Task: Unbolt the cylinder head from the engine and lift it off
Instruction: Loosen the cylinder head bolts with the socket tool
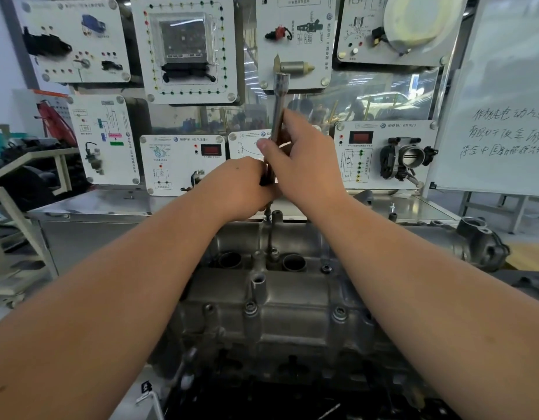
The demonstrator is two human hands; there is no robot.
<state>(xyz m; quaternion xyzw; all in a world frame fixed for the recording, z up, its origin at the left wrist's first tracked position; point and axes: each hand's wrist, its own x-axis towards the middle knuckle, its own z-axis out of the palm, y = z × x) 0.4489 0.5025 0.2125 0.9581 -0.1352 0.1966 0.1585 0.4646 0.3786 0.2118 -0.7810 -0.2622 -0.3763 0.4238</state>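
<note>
I've got left hand point(242, 184) and right hand point(304, 159) both clamped on the extension bar point(279, 107) at 12 o'clock of the cylinder head point(262, 310) — keep it plumb over the bolt, turn steadily.

A: Head view. I see both hands up over the cylinder head point(262, 298). Right hand point(304, 159) wraps a long socket extension point(279, 98), upright, tilted slightly, open socket end on top.

B: And the left?

A: Left hand point(241, 189) grips the lower shaft, touching the right hand. Below it a thin bolt point(270, 234) shows, running down toward the head between two round bores.

B: Surroundings?

A: Training panels point(186, 50) on the wall behind, a throttle body point(404, 157) mounted on one. Whiteboard point(498, 116) at right with handwriting. Steel bench point(89, 204) behind the engine.
</note>
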